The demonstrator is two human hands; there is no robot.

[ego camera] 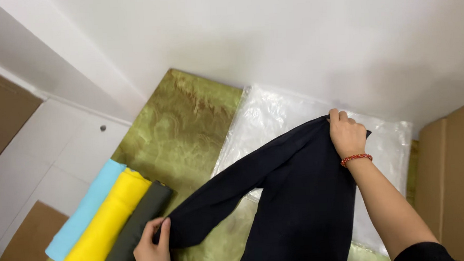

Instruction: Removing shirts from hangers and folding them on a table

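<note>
the left hand (152,250) pinches one end of a dark navy garment (292,195), its fingers (165,230) closed on the fabric near the lower edge of the view. the right hand (347,135), with a red beaded bracelet (356,158) at the wrist, grips the garment's far end, fingers closed over it. the garment stretches between both hands, lying across a clear plastic bag (273,113) and an olive-green patterned cloth (184,122). just beside the left hand lie three rolled cloths side by side: light blue (84,210), yellow (108,224) and dark grey-green (137,223). a cardboard box (453,178) stands at the right.
</note>
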